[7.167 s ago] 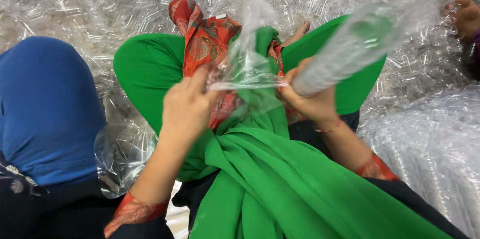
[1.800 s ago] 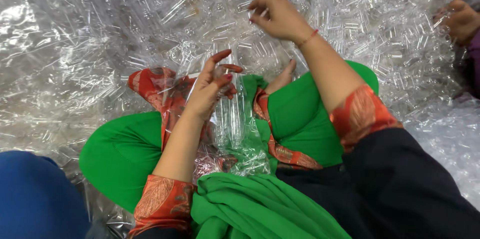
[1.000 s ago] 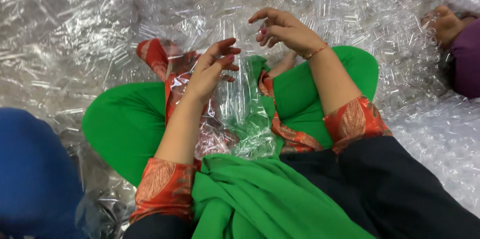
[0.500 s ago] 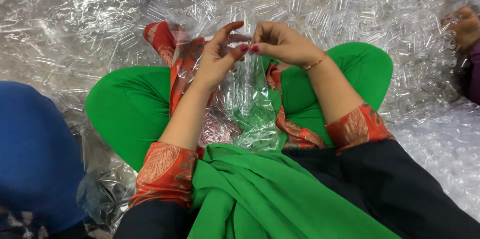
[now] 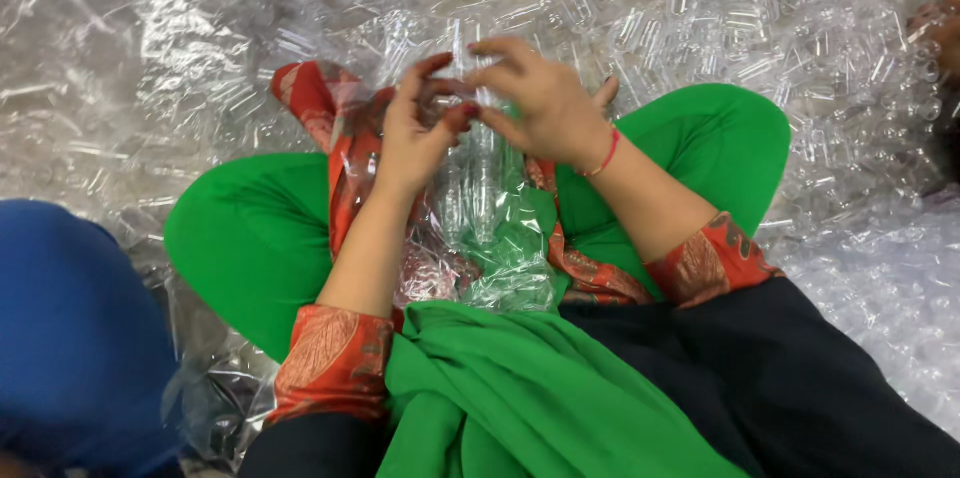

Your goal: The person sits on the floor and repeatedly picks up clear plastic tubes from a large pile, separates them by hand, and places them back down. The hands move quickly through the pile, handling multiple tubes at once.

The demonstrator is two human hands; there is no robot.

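Seen from the head camera, a person sits cross-legged in green trousers (image 5: pixel 250 238) on a floor heaped with small clear plastic vials (image 5: pixel 640 18), both hands raised together over the lap. The left hand (image 5: pixel 415 138) and the right hand (image 5: pixel 540 103) meet at the fingertips, their fingers narrowed in a pinch around a small clear vial (image 5: pixel 455 88) held between them, just above the mouth of a clear plastic bag (image 5: pixel 490 228). The bag stands in the lap between the knees, part filled with more clear vials, its lower end crumpled against a green scarf (image 5: pixel 520 388) that spreads toward the near edge. A red thread bracelet (image 5: pixel 605 153) circles the right wrist. Both forearms emerge from dark sleeves with orange-red patterned cuffs (image 5: pixel 330 358), and patterned orange-red fabric (image 5: pixel 340 138) runs along the inner edges of the trousers on either side of the bag. At the near left a rounded blue shape (image 5: pixel 70 328) fills the corner; what it is cannot be told. At the far right edge part of another person's hand (image 5: pixel 940 28) shows above the vials, well apart from the bag.
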